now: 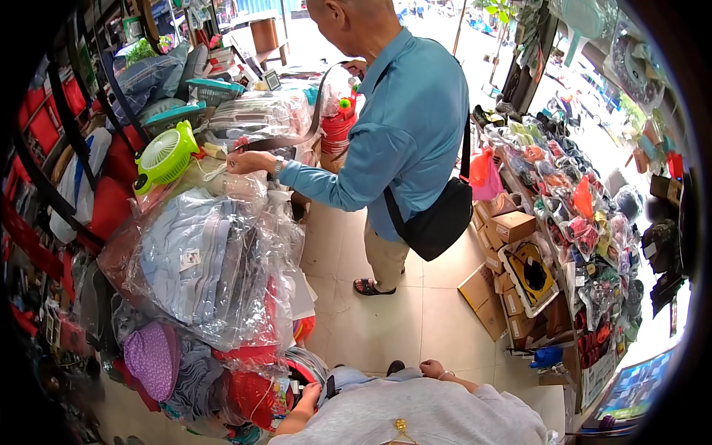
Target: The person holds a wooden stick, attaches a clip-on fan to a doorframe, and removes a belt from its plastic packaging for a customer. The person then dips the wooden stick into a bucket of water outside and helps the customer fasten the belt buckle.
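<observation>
My left hand (pixel 310 393) is low in the head view, beside red packaged goods (pixel 251 394) and a coiled grey bundle (pixel 305 361). Its fingers are bent and partly hidden, so whether they grip anything is unclear. By my lap, my right hand (pixel 432 368) has its fingers curled in, with nothing visible in them; a bracelet circles that wrist. Ahead stands a person in a blue shirt (pixel 415 111), stretching a dark belt (pixel 314 122) between both hands. Clear-bagged folded shirts (pixel 194 252) are piled to the left, between me and that person.
A green fan (pixel 167 157) sits on the piled goods at the left. Belts (pixel 55 200) hang along the left edge. On the right stand cardboard boxes (pixel 513 225) and a rack of bagged shoes (pixel 578 222). Tiled floor (pixel 374 326) runs between both sides.
</observation>
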A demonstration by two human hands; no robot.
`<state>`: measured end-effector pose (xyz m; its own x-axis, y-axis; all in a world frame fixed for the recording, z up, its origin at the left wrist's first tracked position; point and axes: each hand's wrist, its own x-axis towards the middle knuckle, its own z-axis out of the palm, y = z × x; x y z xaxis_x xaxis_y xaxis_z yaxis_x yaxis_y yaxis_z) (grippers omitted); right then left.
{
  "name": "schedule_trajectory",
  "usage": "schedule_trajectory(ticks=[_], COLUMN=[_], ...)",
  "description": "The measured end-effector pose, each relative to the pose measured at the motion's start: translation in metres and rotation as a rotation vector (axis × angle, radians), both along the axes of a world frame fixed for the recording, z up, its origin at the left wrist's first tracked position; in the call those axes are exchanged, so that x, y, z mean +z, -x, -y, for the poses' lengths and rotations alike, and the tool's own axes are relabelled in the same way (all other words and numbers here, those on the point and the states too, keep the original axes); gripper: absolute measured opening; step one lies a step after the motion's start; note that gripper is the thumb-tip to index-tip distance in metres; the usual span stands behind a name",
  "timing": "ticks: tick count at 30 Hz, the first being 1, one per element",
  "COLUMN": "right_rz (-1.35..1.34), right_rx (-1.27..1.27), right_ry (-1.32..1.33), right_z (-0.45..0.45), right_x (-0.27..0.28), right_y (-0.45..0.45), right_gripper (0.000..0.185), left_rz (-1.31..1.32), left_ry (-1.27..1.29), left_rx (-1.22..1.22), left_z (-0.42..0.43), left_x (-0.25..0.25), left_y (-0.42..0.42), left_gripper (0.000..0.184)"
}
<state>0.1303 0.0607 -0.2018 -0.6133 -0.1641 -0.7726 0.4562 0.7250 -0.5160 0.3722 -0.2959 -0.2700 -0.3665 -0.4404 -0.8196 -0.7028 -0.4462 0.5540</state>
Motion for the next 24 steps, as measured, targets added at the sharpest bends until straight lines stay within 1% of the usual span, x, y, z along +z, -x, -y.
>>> schedule_trajectory(ticks=[2, 5, 7, 9, 12, 17, 19, 20, 24], right_rz=[-0.002, 0.003, 0.014, 0.014, 0.023, 0.031, 0.037, 0.037, 0.036], right_rx=[-0.003, 0.019, -0.005, -0.009, -0.006, -0.001, 0.009, 0.010, -0.008], right_ry=[0.002, -0.012, -0.008, -0.003, -0.008, 0.002, 0.003, 0.002, 0.014], right_z=[-0.002, -0.004, -0.005, -0.005, 0.000, 0.002, 0.001, 0.000, -0.004], right_x=[-0.003, -0.004, -0.004, -0.005, 0.009, 0.020, 0.018, 0.016, 0.009], right_y=[0.000, 0.000, -0.001, -0.001, 0.001, 0.002, 0.002, 0.002, 0.002], right_gripper=[0.033, 0.033, 0.033, 0.033, 0.033, 0.033, 0.034, 0.034, 0.033], left_rz=[0.020, -0.026, -0.015, -0.027, -0.022, 0.003, -0.026, -0.026, -0.057], left_ry=[-0.007, 0.008, -0.064, -0.056, -0.045, -0.027, -0.052, -0.052, -0.070], left_rx=[-0.034, -0.042, -0.055, -0.078, -0.109, -0.089, -0.164, -0.163, -0.084], left_z=[0.001, 0.003, 0.004, 0.005, 0.006, 0.004, 0.007, 0.006, 0.004], left_x=[0.009, 0.020, 0.037, 0.047, 0.055, 0.046, 0.039, 0.037, 0.031], left_y=[0.002, 0.004, 0.006, 0.009, 0.014, 0.010, 0.008, 0.007, 0.006], left_gripper=[0.021, 0.018, 0.016, 0.016, 0.015, 0.013, 0.013, 0.013, 0.013])
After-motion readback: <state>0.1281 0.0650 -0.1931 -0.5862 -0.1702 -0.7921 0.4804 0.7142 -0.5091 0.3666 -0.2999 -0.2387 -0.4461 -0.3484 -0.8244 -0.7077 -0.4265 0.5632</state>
